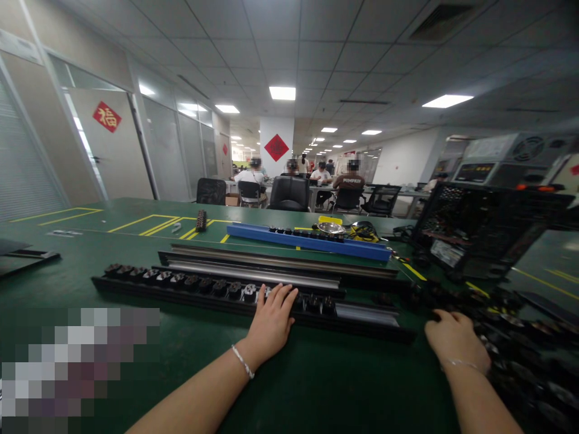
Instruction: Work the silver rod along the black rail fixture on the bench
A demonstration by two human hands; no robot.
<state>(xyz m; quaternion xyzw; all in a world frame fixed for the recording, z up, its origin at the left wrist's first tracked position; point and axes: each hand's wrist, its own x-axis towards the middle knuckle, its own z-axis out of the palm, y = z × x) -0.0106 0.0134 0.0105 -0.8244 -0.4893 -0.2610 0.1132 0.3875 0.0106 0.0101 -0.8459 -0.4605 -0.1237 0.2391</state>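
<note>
A long black metal channel (181, 294) lies across the green table in front of me, with a row of small black blocks (205, 286) that look like socket modules set along it. Some blocks have a light, shiny face. The channel's right end shows bare grey metal. My left hand (274, 319) rests on the row right of its middle, fingers stretched out and slightly apart. To the right of the channel, my right hand (459, 340) is closed with curled fingers beside a dark heap of black parts (534, 355). Whatever it holds, if anything, is hidden.
Behind the channel lie more metal channels (280, 263) and a blue channel (312, 243) holding black blocks. A separate block strip (201, 221) stands farther left. An open black computer case (474, 223) is at the right. Several people sit at far desks.
</note>
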